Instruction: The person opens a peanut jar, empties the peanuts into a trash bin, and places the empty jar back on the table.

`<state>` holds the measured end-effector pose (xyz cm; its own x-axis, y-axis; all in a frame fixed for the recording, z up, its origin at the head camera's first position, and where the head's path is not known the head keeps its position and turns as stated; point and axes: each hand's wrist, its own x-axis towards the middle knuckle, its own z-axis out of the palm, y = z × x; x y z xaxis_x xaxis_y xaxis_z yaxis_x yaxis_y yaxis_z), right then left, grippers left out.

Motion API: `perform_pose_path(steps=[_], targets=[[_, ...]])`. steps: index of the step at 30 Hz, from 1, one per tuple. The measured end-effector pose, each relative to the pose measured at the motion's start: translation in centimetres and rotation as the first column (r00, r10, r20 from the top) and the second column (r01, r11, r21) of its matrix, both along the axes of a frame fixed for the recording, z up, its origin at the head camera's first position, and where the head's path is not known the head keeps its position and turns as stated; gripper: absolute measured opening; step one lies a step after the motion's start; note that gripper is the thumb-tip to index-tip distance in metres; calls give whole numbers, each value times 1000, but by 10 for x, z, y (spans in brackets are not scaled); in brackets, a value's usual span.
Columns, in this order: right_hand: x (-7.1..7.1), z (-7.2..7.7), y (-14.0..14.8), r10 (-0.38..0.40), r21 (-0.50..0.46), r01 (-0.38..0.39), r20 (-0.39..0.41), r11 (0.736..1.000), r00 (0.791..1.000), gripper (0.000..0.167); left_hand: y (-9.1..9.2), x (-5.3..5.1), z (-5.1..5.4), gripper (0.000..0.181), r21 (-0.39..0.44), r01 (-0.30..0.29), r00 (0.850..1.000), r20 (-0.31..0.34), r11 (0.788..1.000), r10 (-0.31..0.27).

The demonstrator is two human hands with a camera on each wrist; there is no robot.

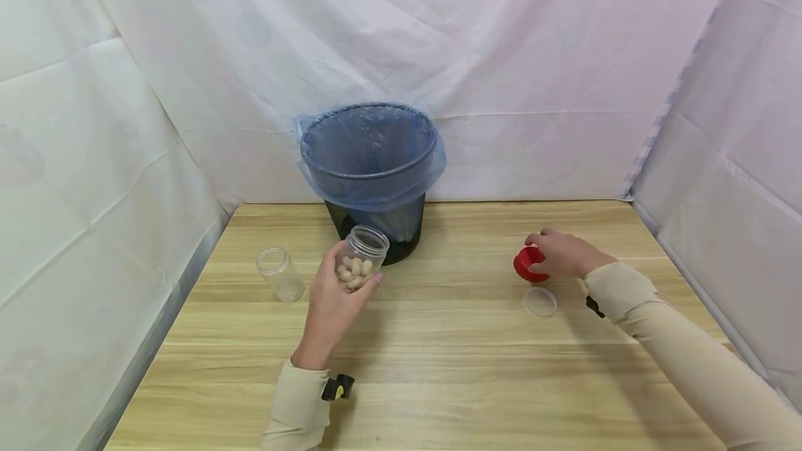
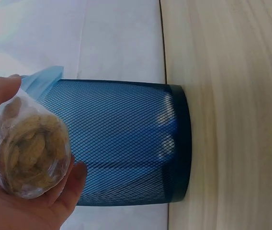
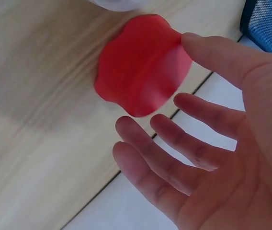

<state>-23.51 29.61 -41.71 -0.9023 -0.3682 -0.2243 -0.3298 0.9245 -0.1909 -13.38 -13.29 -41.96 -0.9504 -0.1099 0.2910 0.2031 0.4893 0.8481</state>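
Observation:
My left hand (image 1: 333, 306) grips a clear wide-mouthed jar (image 1: 370, 241) that has no lid on. Its mouth leans to the right, near the front of the bin. Tan nuts (image 1: 354, 272) fill the lower part, and the left wrist view shows them through the jar's base (image 2: 30, 155). At the right, my right hand (image 1: 567, 255) is over a red scalloped lid-like piece (image 1: 528, 264). In the right wrist view the thumb (image 3: 217, 50) meets or nearly meets the edge of the red piece (image 3: 131, 67), while the other fingers are spread apart from it.
A black mesh bin (image 1: 376, 218) with a blue liner (image 1: 376, 186) stands at the table's back edge. Left of the held jar is a second clear jar (image 1: 282, 275), uncovered. A translucent disc (image 1: 540, 302) lies in front of the red piece. White sheets (image 1: 532, 89) surround the wooden table (image 1: 451, 353).

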Motion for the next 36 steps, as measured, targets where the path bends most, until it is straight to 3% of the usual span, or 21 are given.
perform_pose_path(steps=[9,16,23,30,36], targets=[[-10,36,-3,40,8,-40,3,999,999,58,-20,-1,19,83,-46,-26,999,-41,999,24],[-26,87,-11,64,-12,-65,-54,998,996,61,-44,-14,50,84,-116,-76,991,-119,990,62],[-43,147,-29,96,-3,-97,-100,995,990,63,-68,-42,94,82,-64,-143,978,-160,988,131],[-62,201,-64,134,22,-132,-70,991,989,68,-79,-80,135,81,-136,-210,952,-253,968,171],[-82,239,-99,143,34,-140,-81,990,986,72,-77,-113,160,80,-170,-220,945,-279,961,168]])
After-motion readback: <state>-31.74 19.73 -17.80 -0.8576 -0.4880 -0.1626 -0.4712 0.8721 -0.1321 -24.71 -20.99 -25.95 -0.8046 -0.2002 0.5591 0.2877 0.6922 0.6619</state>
